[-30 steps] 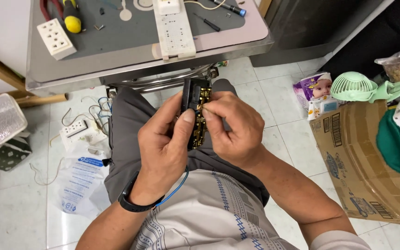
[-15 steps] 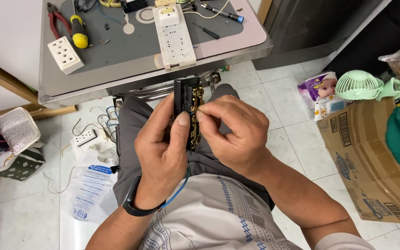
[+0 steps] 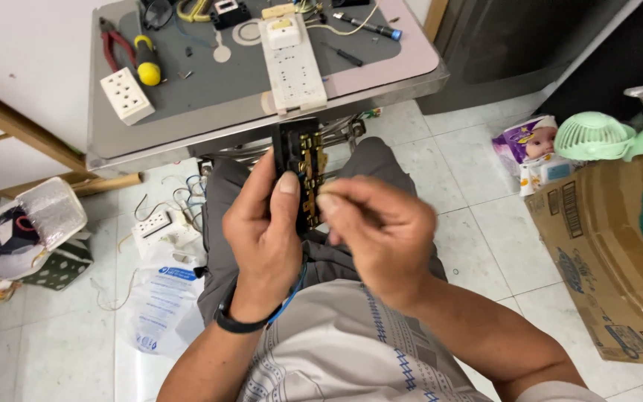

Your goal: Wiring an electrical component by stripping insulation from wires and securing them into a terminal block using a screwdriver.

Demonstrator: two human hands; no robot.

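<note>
Over our lap, our left hand [image 3: 266,238] is wrapped tight around the black socket strip [image 3: 297,167], thumb pressed on its face, while our right hand [image 3: 381,238] pinches at its brass contacts [image 3: 311,179], fingertips blurred. We judge steady support and small pinching motions matter most; beyond, the white power strip [image 3: 292,63] lies on the table [image 3: 210,134].

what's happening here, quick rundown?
A seated person holds an opened black power strip body with exposed brass contact strips upright over their lap. The left hand grips it, thumb on the front; the right hand has its fingers pinched at the brass contacts on its edge. On the small table ahead lie a white power strip, a white socket block, red pliers and a yellow-handled screwdriver.
</note>
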